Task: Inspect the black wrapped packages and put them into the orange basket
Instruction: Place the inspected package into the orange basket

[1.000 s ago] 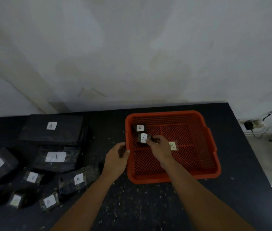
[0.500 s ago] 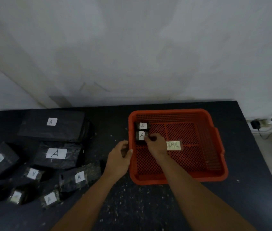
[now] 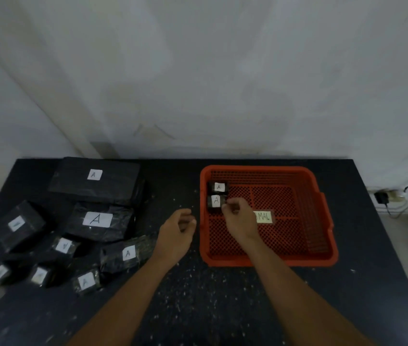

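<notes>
The orange basket [image 3: 323, 221] sits on the right of the black table. Two small black wrapped packages with white "A" labels lie side by side against its far-left wall: one at the back [image 3: 218, 187] and one in front of it [image 3: 215, 202]. My right hand [image 3: 238, 217] reaches into the basket, its curled fingertips pinching the front package's right edge. Just left of the basket's rim my left hand [image 3: 178, 228] hovers, loosely curled and holding nothing. Several more black packages lie on the left, among them a large one [image 3: 95, 179], a medium one [image 3: 98, 221] and a long one [image 3: 126, 253].
A yellow note [image 3: 264, 217] lies on the basket floor, partly behind my right hand. Small white specks litter the table [image 3: 198, 295]. A white wall rises right behind the table. A plug and cables [image 3: 383, 197] hang off the right edge.
My right hand has moved the front package left, against the basket's wall beside the back one. My left hand has drawn slightly off the rim.
</notes>
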The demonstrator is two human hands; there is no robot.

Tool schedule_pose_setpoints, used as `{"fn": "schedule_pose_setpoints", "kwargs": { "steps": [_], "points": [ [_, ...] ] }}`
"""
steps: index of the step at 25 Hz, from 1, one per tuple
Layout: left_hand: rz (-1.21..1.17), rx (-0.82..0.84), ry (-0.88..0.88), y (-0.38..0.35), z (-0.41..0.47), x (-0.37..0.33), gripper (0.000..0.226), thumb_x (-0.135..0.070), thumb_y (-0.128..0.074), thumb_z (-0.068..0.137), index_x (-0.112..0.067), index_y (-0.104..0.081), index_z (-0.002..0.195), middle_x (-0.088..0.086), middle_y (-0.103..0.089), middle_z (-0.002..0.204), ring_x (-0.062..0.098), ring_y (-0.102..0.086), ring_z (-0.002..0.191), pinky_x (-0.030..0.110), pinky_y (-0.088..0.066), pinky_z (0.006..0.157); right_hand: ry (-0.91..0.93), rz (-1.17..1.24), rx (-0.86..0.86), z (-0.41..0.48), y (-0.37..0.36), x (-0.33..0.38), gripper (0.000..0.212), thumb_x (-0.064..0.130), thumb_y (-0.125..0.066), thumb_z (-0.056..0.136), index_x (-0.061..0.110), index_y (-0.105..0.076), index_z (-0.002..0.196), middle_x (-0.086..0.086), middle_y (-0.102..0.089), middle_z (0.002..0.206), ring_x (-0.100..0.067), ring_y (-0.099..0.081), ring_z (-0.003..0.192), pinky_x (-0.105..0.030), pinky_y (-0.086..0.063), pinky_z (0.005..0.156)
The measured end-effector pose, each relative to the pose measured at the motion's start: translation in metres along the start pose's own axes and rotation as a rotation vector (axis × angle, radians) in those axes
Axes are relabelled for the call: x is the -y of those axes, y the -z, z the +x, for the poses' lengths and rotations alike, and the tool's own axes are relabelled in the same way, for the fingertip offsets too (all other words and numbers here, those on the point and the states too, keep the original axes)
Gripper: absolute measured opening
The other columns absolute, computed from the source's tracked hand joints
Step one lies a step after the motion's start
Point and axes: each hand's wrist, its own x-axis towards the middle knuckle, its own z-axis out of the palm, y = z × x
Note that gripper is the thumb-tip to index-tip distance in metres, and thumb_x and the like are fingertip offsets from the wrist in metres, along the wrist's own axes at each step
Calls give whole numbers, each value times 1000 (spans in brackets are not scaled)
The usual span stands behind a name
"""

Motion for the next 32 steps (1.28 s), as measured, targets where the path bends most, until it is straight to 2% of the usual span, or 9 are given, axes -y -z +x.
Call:
{"fn": "schedule_pose_setpoints", "kwargs": {
  "steps": [5,8,11,15,20,24,27,29,32],
  "points": [
    [-41,-96,17,37,-43,30,29,-22,-59,93,-18,-57,121,-8,-66,106,6,-62,99,21,-50,89,177,36,63,-54,-27,25,11,19,-61,96,19,-61,107,3,-67,95,-7,-63,83,-12,-47,69],
    [-41,-165,80,67,-63,62,29,-20,-60,92,-16,-58,121,-5,-66,108,6,-62,96,15,-47,80,190,-14,198,-84,-61,31,14,21,-62,96,21,-60,110,8,-65,97,-2,-62,87,-9,-50,71],
    [-6,-232,184,94,-77,91,29,-18,-60,92,-13,-58,121,1,-62,114,11,-59,100,16,-47,78,135,-122,298,-100,-101,24,26,24,-64,95,19,-59,120,6,-62,115,-7,-60,105,-18,-49,92],
    [40,-313,278,121,-86,119,32,-16,-61,91,-12,-57,122,5,-54,123,17,-54,111,33,-44,102,31,-239,307,-112,-140,15,47,29,-63,94,16,-49,137,-5,-52,139,-19,-51,127,-26,-39,103],
    [-7,-245,331,137,-81,122,32,-18,-59,92,-12,-53,123,3,-58,117,13,-53,103,27,-42,93,-181,-147,335,-108,-162,12,75,44,-63,92,15,-31,153,-10,-45,151,-26,-46,136,-34,-38,110],
    [-95,-247,294,144,-77,118,40,-18,-64,89,-14,-48,125,-4,-57,106,16,-57,104,25,-43,86,-207,-44,272,-105,-160,17,67,50,-63,90,16,-44,144,-5,-52,142,-22,-52,128,-33,-41,105],
    [-153,-252,255,151,-80,111,41,-24,-64,89,-19,-48,126,-12,-57,98,16,-60,98,37,-52,88,-187,97,259,-107,-147,17,52,52,-64,89,18,-56,128,-2,-62,127,-16,-61,111,-36,-51,101],
    [-197,-233,235,153,-89,107,37,-32,-63,89,-22,-53,124,-11,-60,100,16,-61,101,41,-52,93,-192,236,269,-111,-133,18,40,45,-67,89,18,-58,117,-4,-67,120,-17,-66,106,-43,-56,97],
    [-325,-123,218,151,-102,106,36,-47,-63,85,-25,-63,114,-7,-68,108,14,-63,107,37,-49,99,-187,393,322,-125,-107,19,35,32,-71,89,14,-58,115,-9,-69,117,-22,-70,105,-47,-58,93]
  ]
}}
